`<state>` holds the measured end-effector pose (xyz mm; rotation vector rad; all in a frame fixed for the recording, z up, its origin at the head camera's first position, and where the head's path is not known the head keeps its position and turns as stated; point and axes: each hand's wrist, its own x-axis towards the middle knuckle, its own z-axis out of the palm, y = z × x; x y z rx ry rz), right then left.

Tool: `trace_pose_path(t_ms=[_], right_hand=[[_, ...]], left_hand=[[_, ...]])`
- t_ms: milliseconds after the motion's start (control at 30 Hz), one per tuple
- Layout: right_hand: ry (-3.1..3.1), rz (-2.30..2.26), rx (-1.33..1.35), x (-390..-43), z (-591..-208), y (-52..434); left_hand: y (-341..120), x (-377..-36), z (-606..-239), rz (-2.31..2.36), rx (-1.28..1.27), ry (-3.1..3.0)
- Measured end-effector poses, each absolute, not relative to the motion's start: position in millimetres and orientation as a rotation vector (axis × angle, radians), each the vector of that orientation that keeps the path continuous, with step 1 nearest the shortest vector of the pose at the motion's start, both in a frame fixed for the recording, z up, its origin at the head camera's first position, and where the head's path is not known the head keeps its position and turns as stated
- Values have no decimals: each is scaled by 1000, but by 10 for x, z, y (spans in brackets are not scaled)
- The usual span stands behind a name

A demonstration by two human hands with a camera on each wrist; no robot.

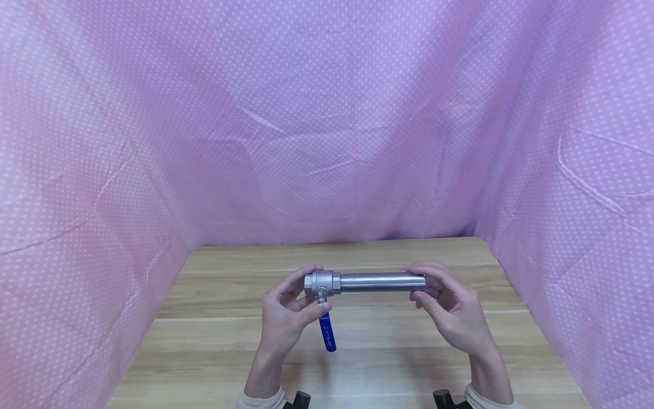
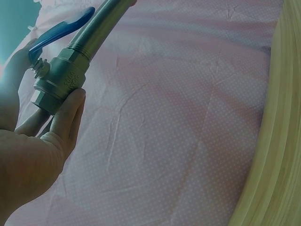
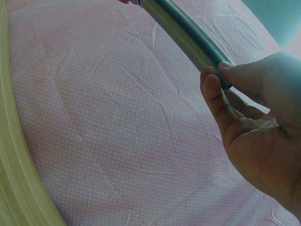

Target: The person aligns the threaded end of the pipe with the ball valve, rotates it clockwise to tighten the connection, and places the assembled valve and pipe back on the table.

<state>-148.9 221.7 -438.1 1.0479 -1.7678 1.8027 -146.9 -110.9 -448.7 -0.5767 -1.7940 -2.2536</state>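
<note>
In the head view, a stainless-steel ball valve body with a hexagonal end (image 1: 321,282) is held above a light wooden table (image 1: 214,341) by the left hand (image 1: 286,318), whose fingers and thumb are curled round it. A blue-sleeved lever handle (image 1: 327,333) hangs down from the valve toward the table. A straight, polished metal pipe (image 1: 382,282) is seated in the valve's right end and lies level; its far end is pinched by the fingertips of the right hand (image 1: 452,309). A pink, white-dotted cloth (image 1: 327,125) is draped behind and to both sides.

In the left wrist view, the valve body (image 2: 59,84) is seen pressed between the thumb and the curled fingers (image 2: 66,117), with the blue lever (image 2: 61,30) above it and the pipe (image 2: 96,30) running up out of the frame.

In the right wrist view, the pipe (image 3: 183,35) is gripped near its end by a narrow pinch of thumb and fingertips (image 3: 214,96); the dotted cloth lies behind it.

It is judged that the joint is being worked by hand. For this to go well, the valve should be kept fixed, the pipe kept in line with the valve's bore so the threads do not cross, and the turning done by the right fingertips alone.
</note>
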Motion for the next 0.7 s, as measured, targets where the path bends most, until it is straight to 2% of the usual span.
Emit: trace_pose_path(t_ms=[700], right_hand=[[-1823, 1688, 1000, -1499, -4404, 2240]], left_hand=[[-1102, -1459, -4476, -2245, -578, -1808]])
